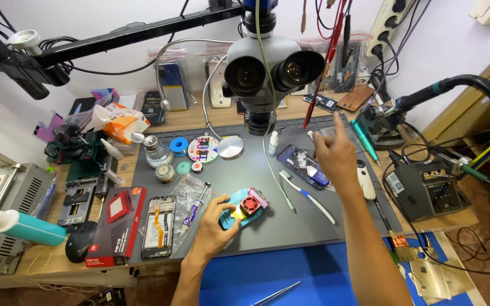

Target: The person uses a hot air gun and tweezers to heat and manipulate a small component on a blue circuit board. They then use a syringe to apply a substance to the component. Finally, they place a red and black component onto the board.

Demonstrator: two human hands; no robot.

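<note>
My left hand (214, 226) rests on the grey work mat (267, 226), its fingers closed around a teal holder (244, 208) that carries a small red fan and a pink part. My right hand (336, 156) is raised further back with the index finger stretched up toward the far edge of the mat, holding nothing. Just left of that hand lies an opened phone (303, 165) with its inner parts showing. A microscope head (267, 71) with two eyepieces hangs above the mat's middle.
A white-handled tool (307, 197) lies on the mat right of the holder. A phone frame (159, 225), a red-and-black box (115, 225) and a plastic bag sit left. A soldering station (429, 192) stands right. Tweezers (273, 294) lie on the blue mat. A teal bottle (24, 226) lies at far left.
</note>
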